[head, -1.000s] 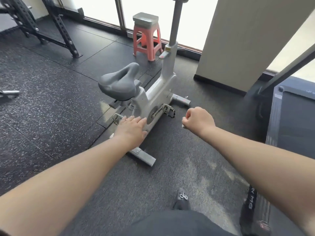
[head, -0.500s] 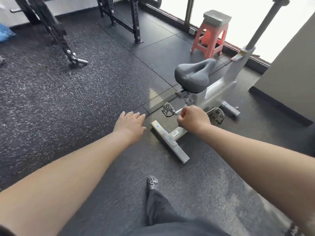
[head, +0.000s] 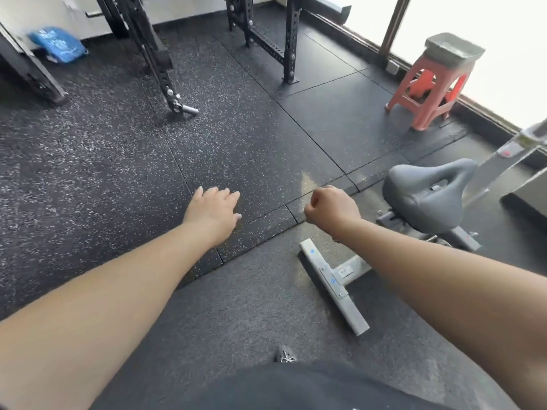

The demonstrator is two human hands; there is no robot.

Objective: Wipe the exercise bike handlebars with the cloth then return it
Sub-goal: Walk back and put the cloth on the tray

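The grey exercise bike (head: 426, 196) stands at the right, with its dark saddle and rear floor bar (head: 334, 284) showing. Its handlebars are out of frame. A grey folded cloth (head: 454, 48) lies on top of the red plastic stool (head: 426, 93) at the back right by the window. Both my arms stretch forward over the floor. My left hand (head: 214, 210) is flat with fingers apart and holds nothing. My right hand (head: 331, 208) is a closed fist just left of the saddle, with nothing visible in it.
Black squat-rack uprights (head: 161, 72) and a second frame (head: 288, 39) stand on the speckled rubber floor at the back. A blue bag (head: 56, 44) lies at the far left wall. My shoe tip (head: 284, 355) shows at the bottom.
The view has swung left, so the bike has slid to the right edge and the rack and blue bag have come into sight. Both hands keep their shapes.
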